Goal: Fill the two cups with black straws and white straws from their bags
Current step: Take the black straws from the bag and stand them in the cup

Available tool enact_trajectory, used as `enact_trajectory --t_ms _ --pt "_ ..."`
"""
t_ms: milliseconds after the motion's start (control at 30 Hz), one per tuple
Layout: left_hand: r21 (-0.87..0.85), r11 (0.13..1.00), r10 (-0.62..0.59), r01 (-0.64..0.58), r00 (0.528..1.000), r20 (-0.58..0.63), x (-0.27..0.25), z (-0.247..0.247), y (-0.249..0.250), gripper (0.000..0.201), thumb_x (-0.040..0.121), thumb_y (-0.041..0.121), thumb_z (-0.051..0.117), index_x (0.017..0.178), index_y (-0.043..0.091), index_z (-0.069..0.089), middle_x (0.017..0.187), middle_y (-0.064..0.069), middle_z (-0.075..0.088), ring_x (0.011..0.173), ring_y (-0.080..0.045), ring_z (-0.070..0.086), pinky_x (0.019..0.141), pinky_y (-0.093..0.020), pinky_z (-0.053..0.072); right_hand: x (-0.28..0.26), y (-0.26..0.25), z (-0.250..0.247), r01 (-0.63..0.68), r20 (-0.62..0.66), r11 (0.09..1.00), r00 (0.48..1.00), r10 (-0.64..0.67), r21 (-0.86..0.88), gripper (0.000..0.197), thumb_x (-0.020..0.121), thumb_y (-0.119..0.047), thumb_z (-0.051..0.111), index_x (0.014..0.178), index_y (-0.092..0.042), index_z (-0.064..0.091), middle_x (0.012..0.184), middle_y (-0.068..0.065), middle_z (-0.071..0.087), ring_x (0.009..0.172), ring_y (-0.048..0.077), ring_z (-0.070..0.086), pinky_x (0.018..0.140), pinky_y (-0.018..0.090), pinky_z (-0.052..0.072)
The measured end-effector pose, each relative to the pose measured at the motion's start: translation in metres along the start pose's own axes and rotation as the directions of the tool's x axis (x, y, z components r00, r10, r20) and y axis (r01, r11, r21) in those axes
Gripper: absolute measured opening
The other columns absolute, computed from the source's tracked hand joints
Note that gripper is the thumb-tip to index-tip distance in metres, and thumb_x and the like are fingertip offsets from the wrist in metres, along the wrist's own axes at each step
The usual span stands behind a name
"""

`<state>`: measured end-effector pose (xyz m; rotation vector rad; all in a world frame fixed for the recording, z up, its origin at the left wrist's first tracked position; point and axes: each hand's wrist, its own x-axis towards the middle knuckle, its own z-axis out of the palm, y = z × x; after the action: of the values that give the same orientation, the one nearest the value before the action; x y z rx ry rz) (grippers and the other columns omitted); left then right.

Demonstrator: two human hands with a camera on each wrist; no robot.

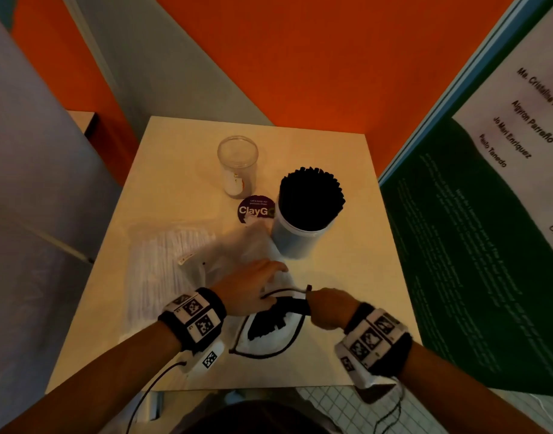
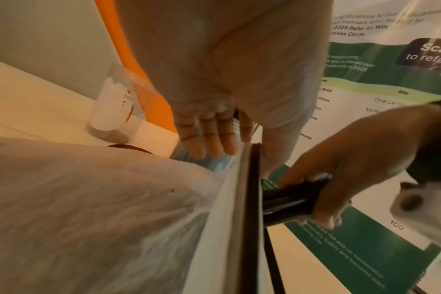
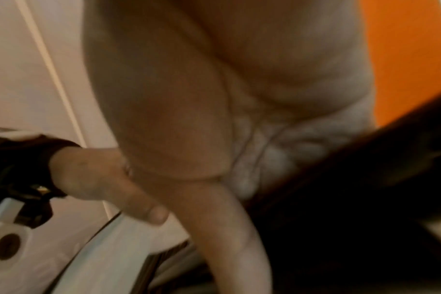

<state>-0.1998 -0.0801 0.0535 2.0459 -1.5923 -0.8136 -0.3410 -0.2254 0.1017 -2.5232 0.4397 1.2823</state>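
Right hand (image 1: pixel 330 308) fingers clamped on black straws (image 2: pixel 290 199) at bag (image 1: pixel 269 336) mouth; left hand (image 1: pixel 250 289) fingers straight, pressing bag. Full cup (image 1: pixel 303 236) far right, empty cup (image 1: pixel 237 167) far left.

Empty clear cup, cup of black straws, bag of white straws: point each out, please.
Empty clear cup (image 1: pixel 237 166): head view, on its transparent side wall.
Cup of black straws (image 1: pixel 295 242): head view, on its pale outer wall.
Bag of white straws (image 1: pixel 162 264): head view, on its plastic.
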Motion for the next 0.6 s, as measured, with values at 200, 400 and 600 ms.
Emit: enact_trajectory --t_ms 200,400,600 --pt "-0.068 0.994 0.089 -0.083 0.993 0.081 0.029 0.0 0.04 0.078 0.073 0.066 0.066 0.136 0.036 0.031 0.129 0.014 0.043 0.11 0.003 0.036 0.09 -0.021 0.034 -0.068 0.047 -0.042 -0.075 -0.234 0.977 0.972 0.028 -0.197 0.022 0.095 -0.016 0.043 0.111 -0.018 0.058 0.111 0.0 0.064 0.106 0.026 0.058 0.1 0.044 0.033" --pt "-0.211 0.977 0.044 -0.035 0.998 0.038 0.054 -0.003 0.08 0.041 0.089 0.037 0.063 0.122 0.025 0.041 0.08 0.009 0.059 0.067 0.001 0.055 0.072 -0.028 0.049 -0.088 0.055 -0.072 -0.03 -0.474 0.951 0.871 -0.126 -0.309 0.01 0.094 -0.022 0.048 0.102 -0.023 0.055 0.097 -0.003 0.063 0.096 0.024 0.058 0.095 0.04 0.027" --pt "0.184 0.971 0.185 -0.15 0.965 -0.185 0.044 -0.032 0.063 0.019 0.091 0.031 0.054 0.095 0.013 0.06 0.077 -0.002 0.063 0.071 -0.017 0.057 0.072 -0.025 0.046 -0.08 0.075 -0.092 0.291 -0.708 0.92 0.706 -0.022 0.261 0.065 0.075 -0.076 0.037 0.105 -0.025 0.064 0.107 -0.007 0.062 0.098 0.012 0.056 0.093 0.037 0.041"
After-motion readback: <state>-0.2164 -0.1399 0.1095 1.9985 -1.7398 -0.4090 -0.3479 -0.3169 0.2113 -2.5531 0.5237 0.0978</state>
